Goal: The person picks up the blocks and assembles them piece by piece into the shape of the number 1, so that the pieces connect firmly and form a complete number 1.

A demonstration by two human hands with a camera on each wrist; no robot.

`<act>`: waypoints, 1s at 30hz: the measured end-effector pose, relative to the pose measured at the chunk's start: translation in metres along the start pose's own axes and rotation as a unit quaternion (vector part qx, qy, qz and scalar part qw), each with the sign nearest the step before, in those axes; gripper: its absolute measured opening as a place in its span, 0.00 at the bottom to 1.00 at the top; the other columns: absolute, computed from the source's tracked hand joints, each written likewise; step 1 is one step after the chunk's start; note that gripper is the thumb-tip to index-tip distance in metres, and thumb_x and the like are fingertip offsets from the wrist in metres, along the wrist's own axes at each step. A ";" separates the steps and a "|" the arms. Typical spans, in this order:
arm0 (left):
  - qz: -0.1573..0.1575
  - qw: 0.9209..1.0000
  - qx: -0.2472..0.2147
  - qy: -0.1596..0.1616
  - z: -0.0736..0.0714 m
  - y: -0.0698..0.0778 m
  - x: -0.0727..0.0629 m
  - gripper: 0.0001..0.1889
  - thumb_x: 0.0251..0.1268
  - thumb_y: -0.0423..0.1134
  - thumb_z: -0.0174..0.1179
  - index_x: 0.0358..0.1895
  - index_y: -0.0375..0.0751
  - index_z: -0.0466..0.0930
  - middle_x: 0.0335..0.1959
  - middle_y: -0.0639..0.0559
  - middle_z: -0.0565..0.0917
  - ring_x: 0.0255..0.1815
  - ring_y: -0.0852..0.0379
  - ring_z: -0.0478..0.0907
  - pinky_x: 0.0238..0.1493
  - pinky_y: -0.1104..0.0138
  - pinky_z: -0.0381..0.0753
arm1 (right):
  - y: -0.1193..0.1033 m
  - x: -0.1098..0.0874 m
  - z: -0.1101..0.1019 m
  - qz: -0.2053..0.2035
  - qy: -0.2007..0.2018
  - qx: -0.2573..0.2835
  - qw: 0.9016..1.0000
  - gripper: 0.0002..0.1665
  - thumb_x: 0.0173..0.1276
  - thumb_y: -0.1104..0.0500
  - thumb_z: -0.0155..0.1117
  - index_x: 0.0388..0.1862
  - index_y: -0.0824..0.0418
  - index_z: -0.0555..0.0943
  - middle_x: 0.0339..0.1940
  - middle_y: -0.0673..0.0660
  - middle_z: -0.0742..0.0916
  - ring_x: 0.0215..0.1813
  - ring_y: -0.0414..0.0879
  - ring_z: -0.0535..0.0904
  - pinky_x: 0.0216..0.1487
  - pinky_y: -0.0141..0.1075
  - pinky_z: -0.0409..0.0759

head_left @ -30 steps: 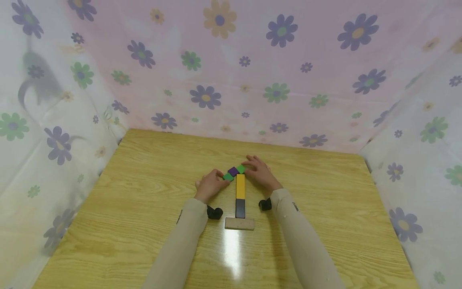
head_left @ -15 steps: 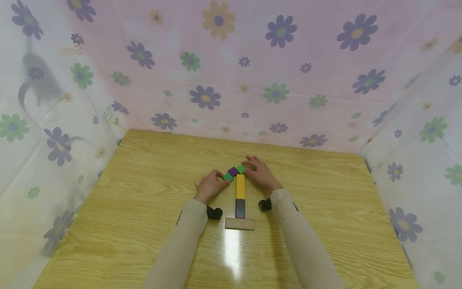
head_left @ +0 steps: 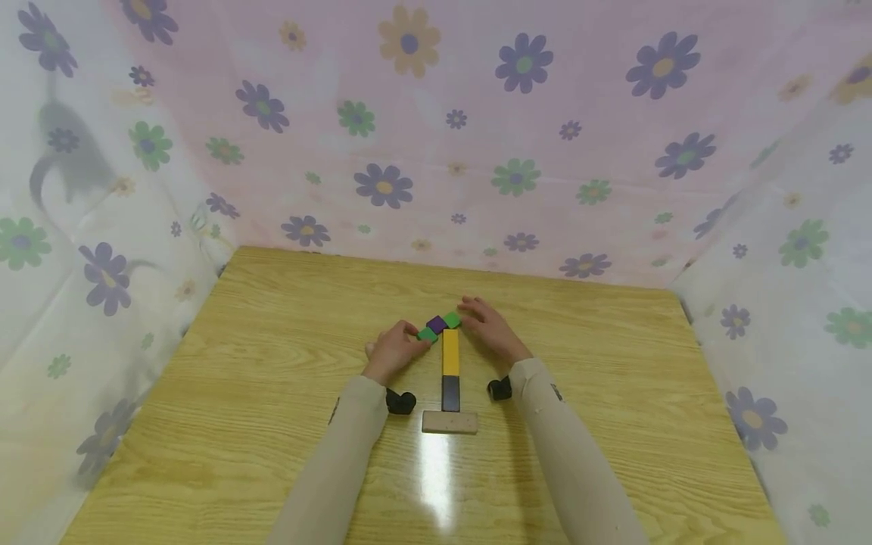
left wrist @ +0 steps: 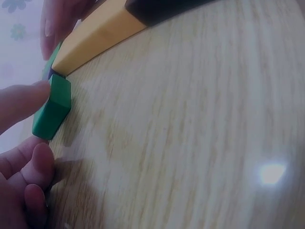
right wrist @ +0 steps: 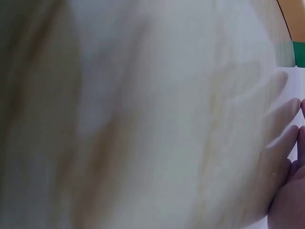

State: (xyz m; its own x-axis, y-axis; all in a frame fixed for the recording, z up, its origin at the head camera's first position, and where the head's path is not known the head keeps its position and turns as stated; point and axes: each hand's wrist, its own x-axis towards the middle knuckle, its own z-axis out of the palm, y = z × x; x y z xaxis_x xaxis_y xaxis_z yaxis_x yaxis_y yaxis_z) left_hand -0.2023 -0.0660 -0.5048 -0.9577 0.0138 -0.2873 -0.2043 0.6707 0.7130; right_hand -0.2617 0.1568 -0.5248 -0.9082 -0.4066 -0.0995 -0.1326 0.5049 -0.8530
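Note:
A short slanted row of a green block (head_left: 428, 334), a purple block (head_left: 437, 325) and another green block (head_left: 452, 319) lies on the table. Just below it, a yellow block (head_left: 450, 352), a dark block (head_left: 450, 393) and a wide tan block (head_left: 450, 422) form a T upside down. My left hand (head_left: 393, 352) pinches the left green block (left wrist: 55, 107), thumb on one side and fingers on the other. Beside the right green block, my right hand (head_left: 492, 329) has relaxed fingers near its edge and holds nothing.
The wood-grain table (head_left: 286, 318) meets a flower-patterned cloth (head_left: 436, 136) at the back and sides. Black wrist devices sit under both sleeves, one at the left wrist (head_left: 400, 402) and one at the right wrist (head_left: 499, 389).
My right fingers have drawn slightly away from the right green block. The left hand keeps its pinch, and the blocks hold their arrangement while the head view shifts a little.

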 end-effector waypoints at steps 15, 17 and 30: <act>0.003 1.000 0.000 0.023 0.004 -0.002 0.000 0.19 0.52 0.53 0.60 0.44 0.48 0.74 0.31 0.57 0.78 0.37 0.55 0.69 0.44 0.53 0.50 | 0.001 0.000 0.002 -0.013 0.004 -0.048 0.999 0.18 0.70 0.53 0.47 0.55 0.56 0.74 0.69 0.51 0.60 0.71 0.45 0.43 0.64 0.52 0.40; 0.004 1.000 -0.001 0.024 0.004 -0.002 0.001 0.19 0.53 0.53 0.60 0.44 0.48 0.74 0.31 0.57 0.78 0.37 0.55 0.70 0.44 0.54 0.50 | 0.001 0.000 0.002 -0.010 0.006 -0.051 0.999 0.18 0.70 0.53 0.47 0.54 0.55 0.74 0.69 0.50 0.60 0.70 0.44 0.43 0.64 0.52 0.39; 0.010 1.000 -0.002 0.023 0.004 -0.002 0.000 0.18 0.54 0.53 0.59 0.44 0.48 0.73 0.33 0.56 0.80 0.38 0.54 0.71 0.42 0.54 0.49 | 0.001 -0.001 0.003 -0.009 0.016 -0.041 0.999 0.18 0.70 0.53 0.47 0.55 0.56 0.74 0.68 0.50 0.61 0.70 0.44 0.44 0.65 0.50 0.42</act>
State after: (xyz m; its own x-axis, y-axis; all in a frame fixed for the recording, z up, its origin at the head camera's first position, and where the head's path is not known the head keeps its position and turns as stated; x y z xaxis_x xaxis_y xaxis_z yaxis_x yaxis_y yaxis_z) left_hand -0.2014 -0.0643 -0.5083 -0.9699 -0.0064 -0.2434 -0.1852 0.6683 0.7205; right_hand -0.2596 0.1562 -0.5272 -0.9171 -0.3928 -0.0676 -0.1796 0.5586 -0.8097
